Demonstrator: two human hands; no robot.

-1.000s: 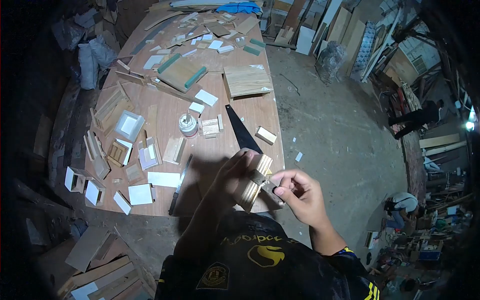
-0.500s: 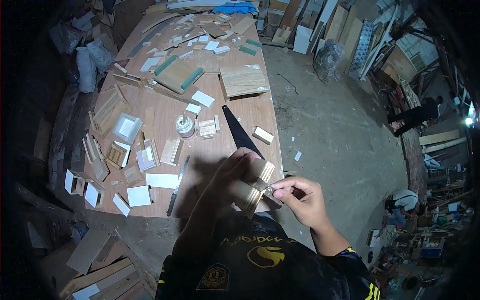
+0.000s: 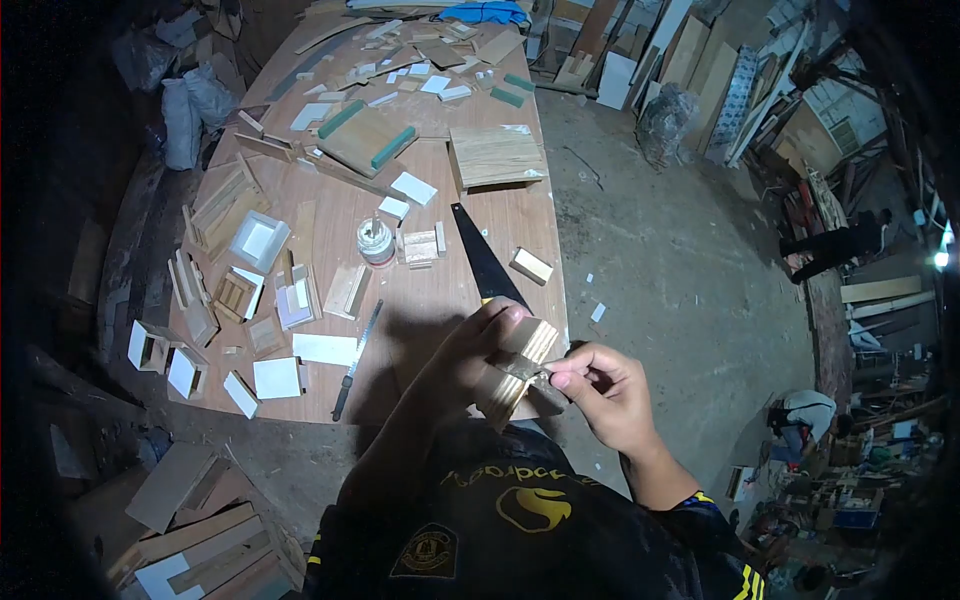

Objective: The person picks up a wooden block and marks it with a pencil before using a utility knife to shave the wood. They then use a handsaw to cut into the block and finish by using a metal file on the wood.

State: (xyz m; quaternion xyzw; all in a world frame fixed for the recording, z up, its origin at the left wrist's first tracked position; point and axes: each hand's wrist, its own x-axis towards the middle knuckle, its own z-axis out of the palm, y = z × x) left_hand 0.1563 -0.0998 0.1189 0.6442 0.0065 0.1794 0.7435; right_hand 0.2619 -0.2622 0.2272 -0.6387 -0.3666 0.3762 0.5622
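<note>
- In the head view, your left hand (image 3: 482,335) is closed around a layered wooden block (image 3: 541,342), which you hold tilted in front of your shirt, above the near edge of the table (image 3: 540,215).
- A dark band (image 3: 522,367) crosses the middle of that block; its material is too small to tell.
- Your right hand (image 3: 612,395) has thumb and forefinger pinched on the band's end, at the block's right side; the other fingers are curled.
- Just beyond your left hand lies a handsaw (image 3: 482,252), its black blade pointing away from you and its lower end hidden.
- To the right of the blade you have a small wooden block (image 3: 531,266); to its left, an open jar (image 3: 376,243) with something upright in it.
- Nearer your left forearm lies a narrow-bladed tool (image 3: 343,396), dark handle towards you, beside a white panel (image 3: 325,348).
- Farther up the table are a wooden box (image 3: 497,157) and a board with green strips (image 3: 363,141).
- Off to your right, well apart from the table, a co-worker (image 3: 810,410) is bent over.
</note>
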